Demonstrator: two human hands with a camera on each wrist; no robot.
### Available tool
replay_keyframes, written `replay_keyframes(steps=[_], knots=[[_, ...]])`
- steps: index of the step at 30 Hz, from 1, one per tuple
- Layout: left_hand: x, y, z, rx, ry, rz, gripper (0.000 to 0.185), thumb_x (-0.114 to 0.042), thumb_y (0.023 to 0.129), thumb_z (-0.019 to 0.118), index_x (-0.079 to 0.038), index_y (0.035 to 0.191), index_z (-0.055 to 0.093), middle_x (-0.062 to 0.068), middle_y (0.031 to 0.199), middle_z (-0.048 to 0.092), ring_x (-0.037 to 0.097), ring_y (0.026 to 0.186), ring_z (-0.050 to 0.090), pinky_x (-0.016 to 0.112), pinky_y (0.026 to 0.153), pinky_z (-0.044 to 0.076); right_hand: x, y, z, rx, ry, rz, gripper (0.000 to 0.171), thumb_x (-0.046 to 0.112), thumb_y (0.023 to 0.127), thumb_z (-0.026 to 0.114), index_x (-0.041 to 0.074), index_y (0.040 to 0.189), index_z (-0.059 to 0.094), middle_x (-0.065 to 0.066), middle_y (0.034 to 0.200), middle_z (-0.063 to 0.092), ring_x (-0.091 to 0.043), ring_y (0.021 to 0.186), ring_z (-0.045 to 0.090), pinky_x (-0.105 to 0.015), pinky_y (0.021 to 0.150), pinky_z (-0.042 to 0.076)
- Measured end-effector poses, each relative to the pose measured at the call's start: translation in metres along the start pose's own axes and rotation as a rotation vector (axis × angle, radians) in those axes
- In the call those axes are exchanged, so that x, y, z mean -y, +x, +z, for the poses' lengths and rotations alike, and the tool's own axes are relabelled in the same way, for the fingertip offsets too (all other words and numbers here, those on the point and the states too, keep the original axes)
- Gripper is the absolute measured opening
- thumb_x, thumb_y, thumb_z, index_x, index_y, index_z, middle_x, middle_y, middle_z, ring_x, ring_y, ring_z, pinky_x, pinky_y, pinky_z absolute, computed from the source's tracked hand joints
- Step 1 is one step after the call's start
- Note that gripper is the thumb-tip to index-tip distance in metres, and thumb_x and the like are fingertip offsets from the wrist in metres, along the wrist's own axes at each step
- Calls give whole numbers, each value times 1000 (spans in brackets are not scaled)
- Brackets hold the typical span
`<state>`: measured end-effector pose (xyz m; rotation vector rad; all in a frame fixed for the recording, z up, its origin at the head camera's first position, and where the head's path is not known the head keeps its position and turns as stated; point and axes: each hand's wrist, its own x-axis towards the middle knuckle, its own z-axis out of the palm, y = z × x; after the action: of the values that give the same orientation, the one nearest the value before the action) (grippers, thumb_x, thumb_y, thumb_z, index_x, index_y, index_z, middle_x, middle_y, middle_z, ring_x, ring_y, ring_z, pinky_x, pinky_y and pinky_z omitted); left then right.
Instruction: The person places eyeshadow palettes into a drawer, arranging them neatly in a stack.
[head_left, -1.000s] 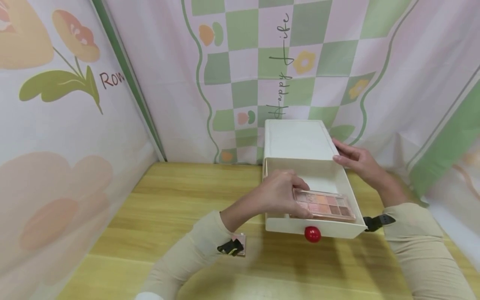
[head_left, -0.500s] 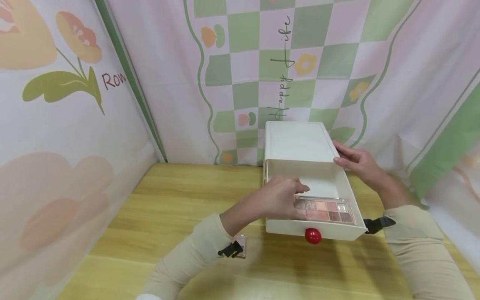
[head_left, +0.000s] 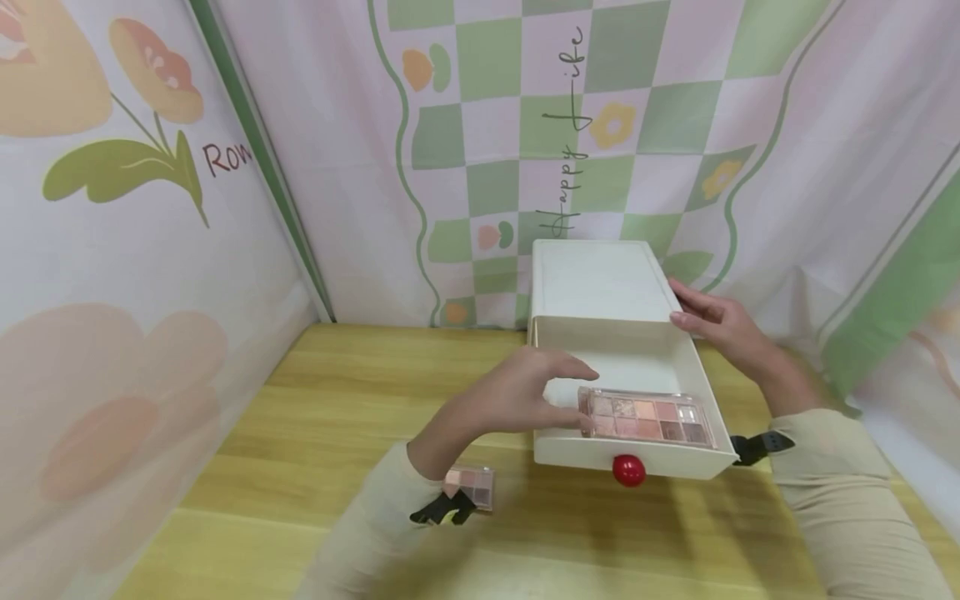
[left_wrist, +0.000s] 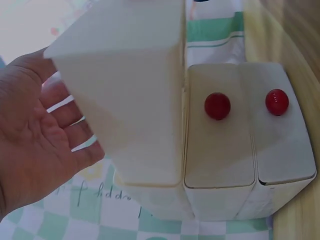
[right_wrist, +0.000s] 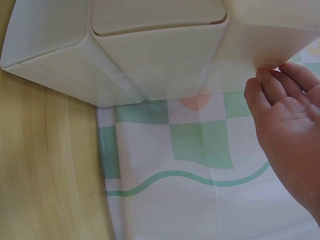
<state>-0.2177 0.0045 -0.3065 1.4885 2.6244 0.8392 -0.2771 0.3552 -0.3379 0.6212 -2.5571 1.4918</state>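
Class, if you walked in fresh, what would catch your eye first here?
The white plastic drawer box at the table's back, its top drawer pulled out with a round red knob in front. A pink eyeshadow palette lies inside, by the left hand; the right hand touches the box's side.

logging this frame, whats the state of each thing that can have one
top drawer: pulled out, open
eyeshadow palette: lying flat in the open drawer, near its front
small palette: flat on the table, partly hidden by the left sleeve
left hand: open, just beside the eyeshadow palette
right hand: open, fingers resting against the drawer unit
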Motion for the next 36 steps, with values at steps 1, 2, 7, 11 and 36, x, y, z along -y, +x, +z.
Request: replay_keyframes(steps=[1, 2, 7, 11, 36], knots=[[2, -3, -1, -25, -20, 12, 52, -31, 88, 81, -7, 132, 67, 3, 134, 70, 16, 128, 64, 23, 109, 50, 0, 0, 0, 0, 6, -2, 59, 9, 104, 52, 4, 158, 27, -7, 167, 25, 25, 120, 44, -2, 92, 46], [4, -7, -2, -51, -38, 25, 50, -29, 88, 80, -7, 130, 68, 4, 132, 71, 17, 126, 65, 24, 108, 51, -1, 0, 0, 3, 11, -5, 59, 8, 105, 51, 3, 158, 26, -8, 167, 24, 25, 120, 44, -2, 92, 45], [15, -29, -6, -221, -130, 84, 36, -20, 91, 77, -3, 122, 71, 10, 122, 75, 19, 115, 70, 26, 103, 55, -1, -1, 1, 3, 27, -13, 59, 7, 104, 51, 1, 157, 27, -9, 167, 23, 26, 120, 45, -2, 92, 46], [27, -48, -8, -352, -167, 115, 25, -12, 91, 75, -1, 113, 74, 12, 108, 78, 20, 100, 73, 25, 95, 58, 1, -1, 2, 1, 21, 5, 59, 9, 105, 52, 4, 158, 27, -7, 168, 25, 25, 120, 44, -3, 92, 47], [108, -160, 27, -141, -193, -360, 36, -23, 93, 72, -2, 122, 69, 16, 121, 72, 32, 109, 69, 56, 98, 55, 3, 1, 0, -1, 4, 12, 59, 11, 105, 52, 5, 158, 28, -11, 167, 25, 22, 125, 43, -2, 95, 45]])
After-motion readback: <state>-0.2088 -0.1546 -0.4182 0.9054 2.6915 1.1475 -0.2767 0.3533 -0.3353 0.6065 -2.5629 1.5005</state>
